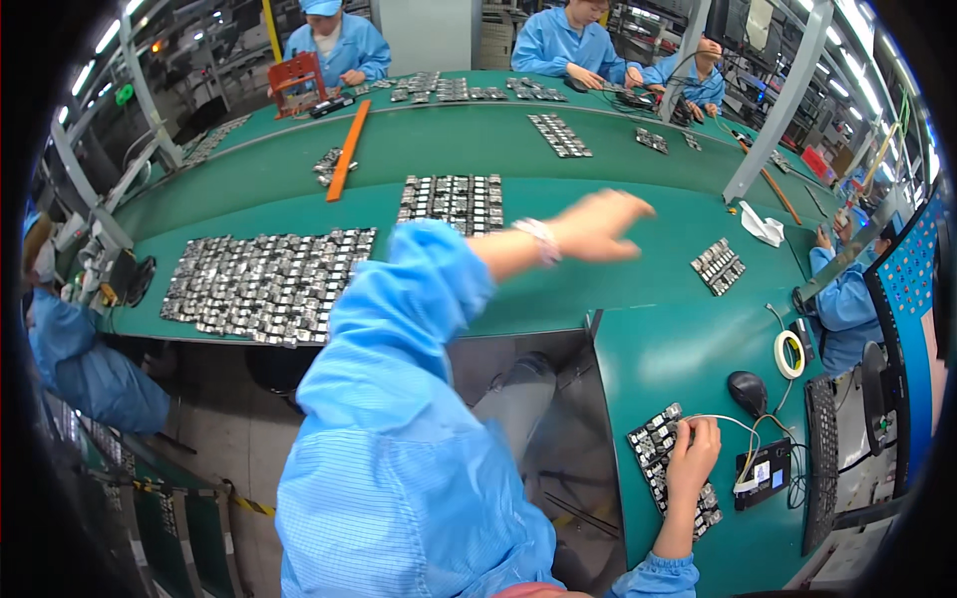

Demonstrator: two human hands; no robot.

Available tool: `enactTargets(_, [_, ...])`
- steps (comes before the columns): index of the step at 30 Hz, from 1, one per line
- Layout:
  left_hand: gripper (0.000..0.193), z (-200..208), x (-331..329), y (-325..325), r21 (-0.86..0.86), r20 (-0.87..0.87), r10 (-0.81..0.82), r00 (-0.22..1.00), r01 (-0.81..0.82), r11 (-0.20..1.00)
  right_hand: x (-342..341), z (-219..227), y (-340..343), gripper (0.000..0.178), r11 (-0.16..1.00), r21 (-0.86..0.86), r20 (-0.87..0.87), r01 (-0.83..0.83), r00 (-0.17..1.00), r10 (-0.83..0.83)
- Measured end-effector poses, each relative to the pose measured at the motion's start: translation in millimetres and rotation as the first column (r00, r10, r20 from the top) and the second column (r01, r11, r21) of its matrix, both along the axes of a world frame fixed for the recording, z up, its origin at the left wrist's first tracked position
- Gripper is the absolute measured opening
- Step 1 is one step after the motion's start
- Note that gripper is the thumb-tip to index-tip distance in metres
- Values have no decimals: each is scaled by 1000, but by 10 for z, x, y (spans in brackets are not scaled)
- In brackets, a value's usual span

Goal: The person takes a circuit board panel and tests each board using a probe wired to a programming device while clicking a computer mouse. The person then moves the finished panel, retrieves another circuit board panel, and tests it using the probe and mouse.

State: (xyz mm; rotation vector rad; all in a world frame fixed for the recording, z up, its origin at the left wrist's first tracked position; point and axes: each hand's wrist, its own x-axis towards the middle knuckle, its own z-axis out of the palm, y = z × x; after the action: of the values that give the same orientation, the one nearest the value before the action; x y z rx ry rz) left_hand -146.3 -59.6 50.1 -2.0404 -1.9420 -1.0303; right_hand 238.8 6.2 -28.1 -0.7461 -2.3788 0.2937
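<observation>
Reaching across the green workbench (558,294) with the left hand (598,227), open and holding nothing visible, with fingers stretched toward the right. Wearing a pale band (538,242) at that wrist. Impossible to tell whether touching the bench top or just above it.

Pinching the end of a thin white cable (736,423) at near right with the right hand (693,453), with fingertips closed together. Bent directly over a panel of small circuit boards (652,458), lying on the green side table (658,349) and partly hidden by hand and wrist. Too small to tell whether pressing the cable end onto a board.

Just right of that panel, a black box with a small screen (776,468); slightly farther, a black computer mouse (747,392) and a roll of tape (790,354). Along the right, a black keyboard (820,458) and a monitor (905,329).

Spread over the workbench: a broad block of circuit boards (269,284) at left, a smaller block (452,202) near the middle, a little group of boards (718,268) at right, near crumpled white paper (763,225). Farther off, an orange strip (348,151) and co-workers in blue (563,48).
</observation>
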Motion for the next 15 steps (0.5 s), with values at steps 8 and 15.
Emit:
enactTargets(8, [47,-462,-2322,-2797,-159,-147,948,282,-953,258,-13,-46,-5,16,999,-44,8,20,1000,-20])
enactTargets(15, [44,-875,-2876,-4110,-361,-233,969,-83,-918,-165,-91,1,-73,14,999,-40,15,18,1000,-17])
